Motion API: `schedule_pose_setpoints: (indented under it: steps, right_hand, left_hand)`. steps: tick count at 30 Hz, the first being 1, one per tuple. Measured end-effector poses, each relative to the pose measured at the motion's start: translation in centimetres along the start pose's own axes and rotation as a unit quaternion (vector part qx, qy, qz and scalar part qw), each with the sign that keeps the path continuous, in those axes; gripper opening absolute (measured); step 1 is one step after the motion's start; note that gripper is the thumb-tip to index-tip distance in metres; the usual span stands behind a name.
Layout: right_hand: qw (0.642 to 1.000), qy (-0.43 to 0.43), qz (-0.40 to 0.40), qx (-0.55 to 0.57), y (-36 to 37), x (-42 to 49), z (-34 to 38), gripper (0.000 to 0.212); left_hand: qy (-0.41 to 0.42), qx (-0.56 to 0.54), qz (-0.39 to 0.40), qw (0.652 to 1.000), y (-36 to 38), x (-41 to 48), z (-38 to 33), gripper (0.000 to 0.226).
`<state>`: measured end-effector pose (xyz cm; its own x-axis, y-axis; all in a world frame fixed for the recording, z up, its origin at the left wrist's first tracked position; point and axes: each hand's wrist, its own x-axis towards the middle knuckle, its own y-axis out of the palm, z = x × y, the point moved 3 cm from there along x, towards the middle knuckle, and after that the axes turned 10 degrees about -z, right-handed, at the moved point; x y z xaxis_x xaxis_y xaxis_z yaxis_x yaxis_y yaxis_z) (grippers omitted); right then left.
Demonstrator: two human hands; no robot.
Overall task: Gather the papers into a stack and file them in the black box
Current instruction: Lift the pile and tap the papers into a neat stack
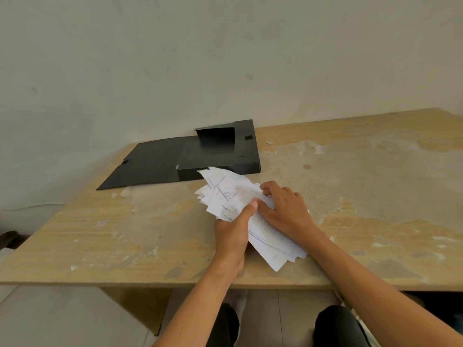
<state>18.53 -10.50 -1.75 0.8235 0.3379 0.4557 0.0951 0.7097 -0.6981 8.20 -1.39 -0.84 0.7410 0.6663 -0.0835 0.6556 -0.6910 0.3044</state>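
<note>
A loose, fanned bundle of white printed papers (229, 196) lies in the middle of the worn wooden table (100, 234), its corners sticking out unevenly. My left hand (234, 232) grips the bundle from the left, thumb pressed on top. My right hand (283, 209) holds its right side, fingers curled over the sheets. Just behind the papers sits the black box (220, 156), open, its lid (145, 166) folded flat to the left and a small flap standing up at the back.
The table stands against a pale wall (225, 58). Its surface is peeled and patchy, with small white flakes scattered about. The front edge runs just under my forearms, and my knees show below it.
</note>
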Motion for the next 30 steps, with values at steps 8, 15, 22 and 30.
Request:
schedule_pose_setpoints:
  steps: [8, 15, 22, 30]
  right_hand:
    - [0.999, 0.019, -0.01, 0.032, -0.2, -0.1, -0.2, 0.041]
    - [0.994, 0.096, -0.045, 0.019, -0.5, 0.2, -0.4, 0.041]
    - [0.968, 0.114, 0.001, 0.222, -1.5, 0.6, 0.5, 0.048]
    - [0.92, 0.122, 0.066, 0.366, -2.4, 2.6, 1.0, 0.049]
  left_hand:
    - [-0.078, 0.037, 0.109, 0.99, -0.4, 2.0, -2.3, 0.038]
    - [0.001, 0.082, 0.001, 0.997, -1.8, 2.2, -0.8, 0.035]
    - [0.008, 0.03, -0.016, 0.999, -1.8, 2.4, -0.3, 0.043]
    - [0.016, 0.004, 0.048, 0.999, -2.2, 2.0, -1.2, 0.056]
